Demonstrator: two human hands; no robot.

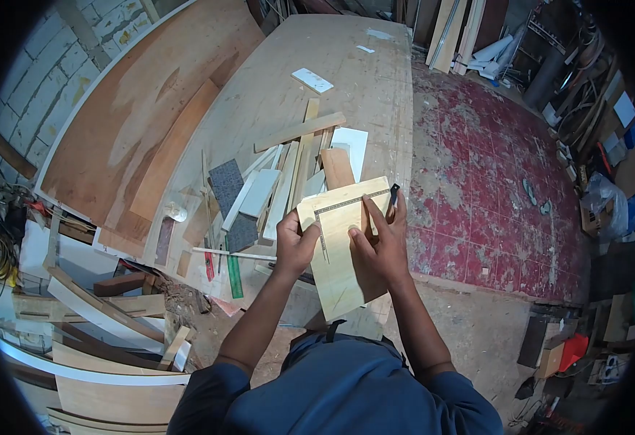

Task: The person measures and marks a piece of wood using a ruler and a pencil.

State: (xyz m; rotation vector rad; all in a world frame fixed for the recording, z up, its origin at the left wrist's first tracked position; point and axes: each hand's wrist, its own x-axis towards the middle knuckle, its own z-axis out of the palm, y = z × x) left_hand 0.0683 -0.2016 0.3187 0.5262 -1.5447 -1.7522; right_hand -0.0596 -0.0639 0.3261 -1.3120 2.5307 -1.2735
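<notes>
A pale plywood board (343, 272) is held up in front of my body, over the near end of the workbench. My left hand (298, 243) grips its left edge, thumb on the face and fingers behind. A dark, L-shaped steel square (346, 202) with scale marks lies on the board, one arm along the upper edge and the other running down the left side. My right hand (383, 243) clasps the board's right side, its thumb pressed on the face and a finger reaching up to the square. A small black piece (393, 194) shows at the right fingertips.
Wood offcuts (288, 181), a dark grey panel (230, 188) and a green ruler (235, 275) lie on the workbench (354, 54). A large brown sheet (136, 94) leans at left. Wood scraps (107, 312) crowd the lower left. Red tiled floor (484, 174) lies at right, with slippers (535, 196).
</notes>
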